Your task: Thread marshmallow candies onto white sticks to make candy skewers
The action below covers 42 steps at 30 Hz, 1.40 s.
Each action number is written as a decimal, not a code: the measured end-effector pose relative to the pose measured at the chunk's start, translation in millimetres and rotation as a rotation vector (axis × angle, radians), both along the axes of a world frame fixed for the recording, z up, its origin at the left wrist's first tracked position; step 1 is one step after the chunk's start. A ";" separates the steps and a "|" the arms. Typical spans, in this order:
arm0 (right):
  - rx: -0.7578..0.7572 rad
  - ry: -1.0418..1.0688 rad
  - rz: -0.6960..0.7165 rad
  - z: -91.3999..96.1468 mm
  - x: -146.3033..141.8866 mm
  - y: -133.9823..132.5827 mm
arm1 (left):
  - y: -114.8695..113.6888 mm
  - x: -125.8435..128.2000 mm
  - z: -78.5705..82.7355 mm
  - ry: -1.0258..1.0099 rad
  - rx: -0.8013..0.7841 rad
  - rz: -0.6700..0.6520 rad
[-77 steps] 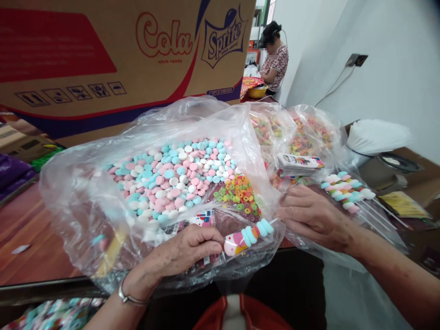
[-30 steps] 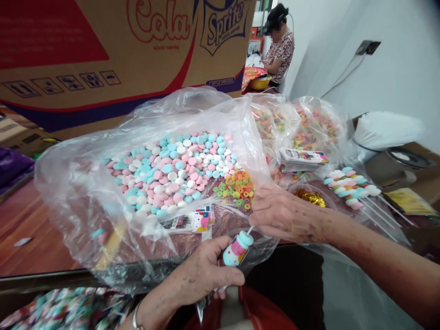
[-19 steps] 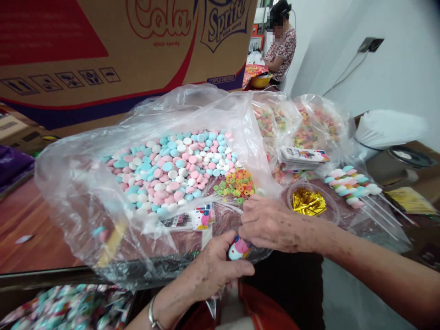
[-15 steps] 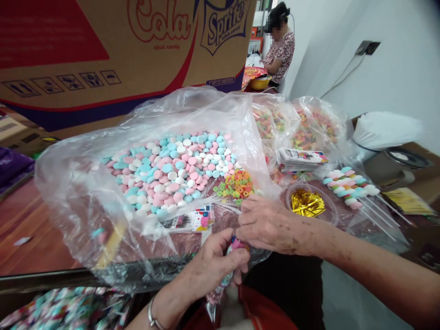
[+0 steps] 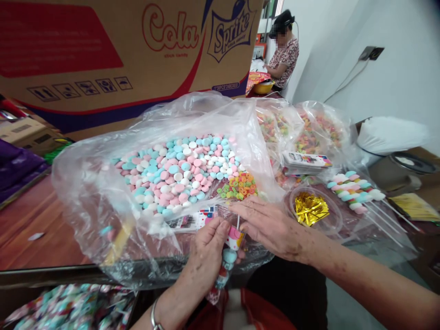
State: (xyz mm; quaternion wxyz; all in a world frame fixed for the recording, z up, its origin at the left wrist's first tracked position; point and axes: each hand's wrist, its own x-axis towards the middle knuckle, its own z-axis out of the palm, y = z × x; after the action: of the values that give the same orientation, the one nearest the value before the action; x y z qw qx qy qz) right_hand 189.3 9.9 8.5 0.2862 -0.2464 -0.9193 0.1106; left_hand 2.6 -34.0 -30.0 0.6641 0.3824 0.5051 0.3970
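My left hand [image 5: 206, 256] is closed round a candy skewer [image 5: 229, 253] of pink and blue marshmallow pieces in a clear sleeve, held upright at the table's front edge. A white stick pokes up from its top. My right hand [image 5: 271, 224] pinches the top of the same skewer with fingers bent. Just behind both hands lies a big clear bag [image 5: 103, 192] heaped with pink, blue and white marshmallow discs [image 5: 178, 169] and a small pile of coloured ring candies [image 5: 239, 185].
A large Cola/Sprite cardboard box [image 5: 103, 55] stands behind the bag. To the right are a round tub of gold twist ties [image 5: 311, 208], finished skewers [image 5: 354, 192], a stack of printed cards [image 5: 305, 161], more candy bags [image 5: 309, 128]. Another person [image 5: 283, 52] sits far back.
The skewer went from lying sideways in my left hand to standing upright in a clear sleeve. My right hand came in from the right and closed on its top.
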 end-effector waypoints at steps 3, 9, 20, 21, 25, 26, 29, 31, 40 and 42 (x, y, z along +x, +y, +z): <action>-0.108 0.067 0.025 -1.6 -3.1 -3.6 | -2.8 1.3 -0.7 0.020 -0.013 0.017; -0.604 0.385 -0.347 -10.2 -16.3 -16.7 | 0.9 -0.7 10.3 0.138 0.126 0.051; -1.252 0.729 -0.230 -30.2 -38.3 -25.1 | 2.6 -6.3 7.1 -0.202 0.045 0.021; -1.264 0.751 -0.203 -31.3 -38.2 -25.0 | 2.1 -7.2 7.2 -0.211 0.021 0.035; -1.336 0.851 -0.026 -36.6 -35.7 -24.4 | 3.1 -12.4 12.0 -0.224 -0.112 0.075; -1.329 0.856 0.011 -37.6 -34.2 -24.2 | 4.1 -14.2 13.9 -0.233 -0.144 0.040; -1.212 0.710 0.066 -38.7 -27.6 -22.5 | 8.0 -19.3 17.4 -0.262 -0.235 -0.132; -1.028 0.555 0.057 -37.7 -23.6 -20.8 | 10.3 -21.5 16.9 -0.281 -0.295 -0.214; -0.559 0.355 -0.107 -22.9 -26.8 -19.1 | 14.1 -30.8 15.6 -0.381 -0.299 -0.430; -0.676 0.404 -0.151 -22.0 -29.7 -21.5 | 14.4 -33.0 19.1 -0.338 -0.282 -0.439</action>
State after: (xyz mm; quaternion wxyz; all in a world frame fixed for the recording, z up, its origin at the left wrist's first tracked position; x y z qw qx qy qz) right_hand 159.7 -11.6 -13.5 0.3715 -0.3669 -0.7356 0.4316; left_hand -30.4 -19.6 -10.9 0.8550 0.3153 0.3429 0.2280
